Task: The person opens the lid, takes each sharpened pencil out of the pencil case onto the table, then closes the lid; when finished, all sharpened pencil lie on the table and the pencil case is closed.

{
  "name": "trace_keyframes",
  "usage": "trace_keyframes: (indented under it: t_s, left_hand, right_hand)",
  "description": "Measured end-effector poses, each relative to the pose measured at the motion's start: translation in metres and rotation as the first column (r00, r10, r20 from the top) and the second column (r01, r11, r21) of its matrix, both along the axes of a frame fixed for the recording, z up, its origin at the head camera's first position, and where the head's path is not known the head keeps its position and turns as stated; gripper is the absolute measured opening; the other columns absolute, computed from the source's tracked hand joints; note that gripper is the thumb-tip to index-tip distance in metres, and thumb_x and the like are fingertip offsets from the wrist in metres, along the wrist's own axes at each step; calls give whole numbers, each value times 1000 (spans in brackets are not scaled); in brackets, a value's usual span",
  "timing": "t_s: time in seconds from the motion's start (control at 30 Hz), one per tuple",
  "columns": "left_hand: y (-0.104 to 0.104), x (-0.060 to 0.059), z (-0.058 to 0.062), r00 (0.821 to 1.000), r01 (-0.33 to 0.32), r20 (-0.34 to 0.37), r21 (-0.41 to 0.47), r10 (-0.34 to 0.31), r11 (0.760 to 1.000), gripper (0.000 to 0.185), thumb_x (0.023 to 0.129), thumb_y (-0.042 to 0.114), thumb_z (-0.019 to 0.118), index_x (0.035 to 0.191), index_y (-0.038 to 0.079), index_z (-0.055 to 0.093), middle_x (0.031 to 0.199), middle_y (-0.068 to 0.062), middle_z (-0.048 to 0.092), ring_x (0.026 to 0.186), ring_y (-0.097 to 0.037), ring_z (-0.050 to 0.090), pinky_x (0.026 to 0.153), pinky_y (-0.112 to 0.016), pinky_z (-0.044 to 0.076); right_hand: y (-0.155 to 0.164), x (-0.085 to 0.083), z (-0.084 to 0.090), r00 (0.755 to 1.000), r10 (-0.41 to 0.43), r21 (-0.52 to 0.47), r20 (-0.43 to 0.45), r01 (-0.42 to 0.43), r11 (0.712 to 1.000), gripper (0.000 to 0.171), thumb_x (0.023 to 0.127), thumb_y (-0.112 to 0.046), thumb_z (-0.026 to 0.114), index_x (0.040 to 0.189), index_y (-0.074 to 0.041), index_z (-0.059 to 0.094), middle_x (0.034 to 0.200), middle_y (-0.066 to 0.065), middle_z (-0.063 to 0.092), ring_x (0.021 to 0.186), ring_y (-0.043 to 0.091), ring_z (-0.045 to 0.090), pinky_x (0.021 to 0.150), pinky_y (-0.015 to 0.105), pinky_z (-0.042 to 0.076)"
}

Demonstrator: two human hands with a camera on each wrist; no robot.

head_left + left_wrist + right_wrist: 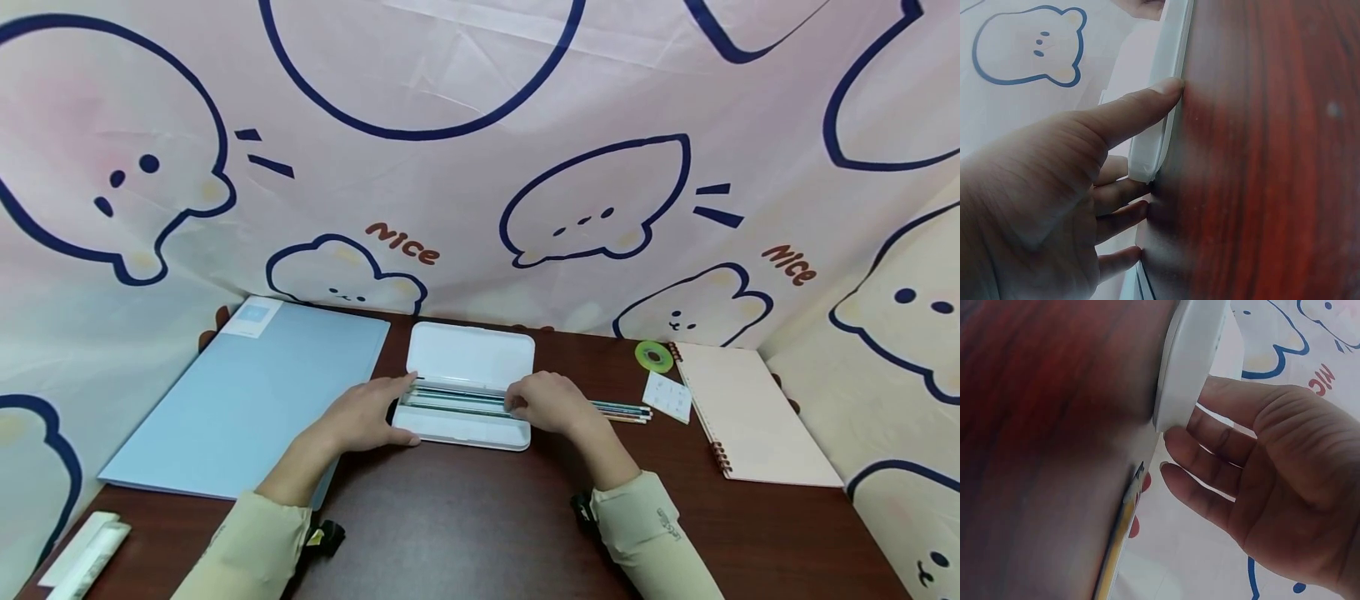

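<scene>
A white pencil case (461, 435) lies with its lid (471, 353) raised at the back and several dark green pencils (457, 393) inside. My left hand (366, 414) grips the case's left end, its thumb along the front edge, as the left wrist view also shows. My right hand (551, 403) reaches over the right end with curled fingers and pinches one pencil near its right end; the case wall hides those fingertips in the right wrist view. Beside this hand, more pencils (621, 410) lie on the table, one with a yellow body (1119, 540) and sharpened tip.
A large light-blue folder (277, 392) lies at the left, with white wrapped packets (84, 557) before it. To the right are a green tape roll (654, 357), a white card (667, 397) and a spiral sketchbook (753, 417). A printed cloth (450, 192) hangs behind the table.
</scene>
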State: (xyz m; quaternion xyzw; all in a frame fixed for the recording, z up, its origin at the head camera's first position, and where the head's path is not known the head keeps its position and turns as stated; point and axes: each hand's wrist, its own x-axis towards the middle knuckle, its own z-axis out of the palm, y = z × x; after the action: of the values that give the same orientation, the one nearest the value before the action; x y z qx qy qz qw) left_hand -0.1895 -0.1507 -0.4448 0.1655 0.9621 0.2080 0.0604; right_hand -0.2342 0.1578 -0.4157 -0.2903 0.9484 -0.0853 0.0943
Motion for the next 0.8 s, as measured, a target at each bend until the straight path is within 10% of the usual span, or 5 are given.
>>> trace_keyframes:
  t_s: [0.8]
  left_hand:
    - [0, -1, 0, 1000, 6, -2, -4, -6, 1000, 101, 76, 49, 86, 155, 6, 40, 151, -19, 52, 137, -38, 51, 109, -57, 43]
  right_hand:
    - [6, 3, 12, 997, -30, -1, -70, 30, 1000, 7, 94, -17, 72, 97, -19, 77, 95, -6, 74, 77, 8, 57, 69, 31, 50]
